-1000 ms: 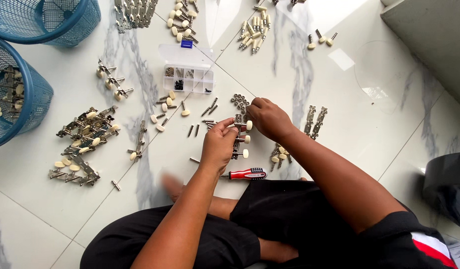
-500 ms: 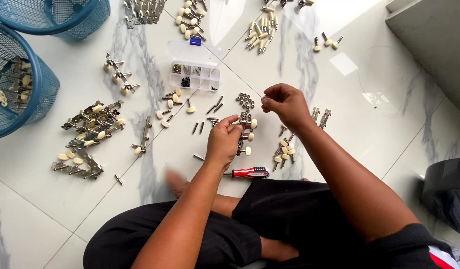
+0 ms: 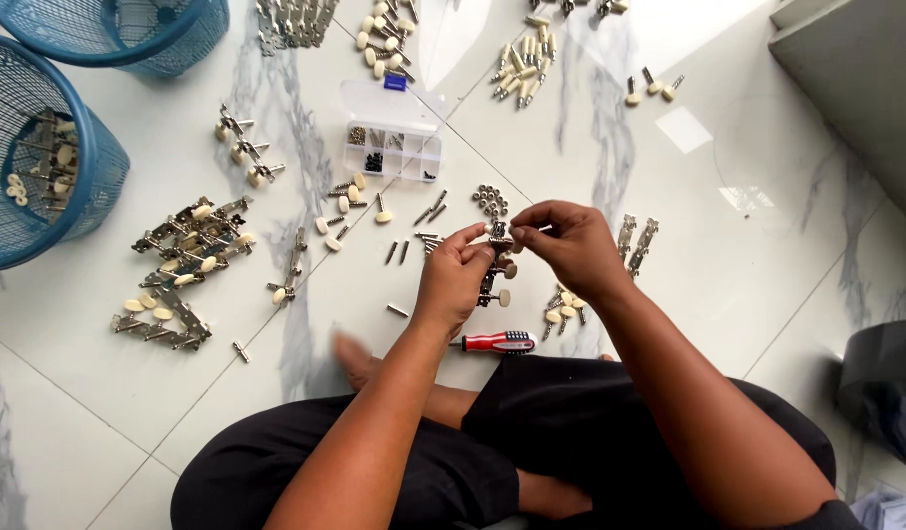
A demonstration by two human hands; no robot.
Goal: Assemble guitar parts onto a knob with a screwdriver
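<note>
Pinching a small, stiff, likely light tuner strip (image 3: 496, 263), left hand (image 3: 455, 280) and right hand (image 3: 569, 245) grip its top; screwdriver (image 3: 496, 342) at six o'clock.

A white marble-tiled floor (image 3: 767, 226) is carrying everything. A clear plastic parts box (image 3: 392, 145) is sitting near the middle, with loose screws (image 3: 428, 209) and a cluster of small metal rings (image 3: 490, 200) lying just beside it. Piles of metal tuning pegs (image 3: 183, 260) are lying to the left, near two blue mesh baskets (image 3: 41, 157). A red-handled screwdriver (image 3: 494, 343) is resting by the person's legs.
</note>
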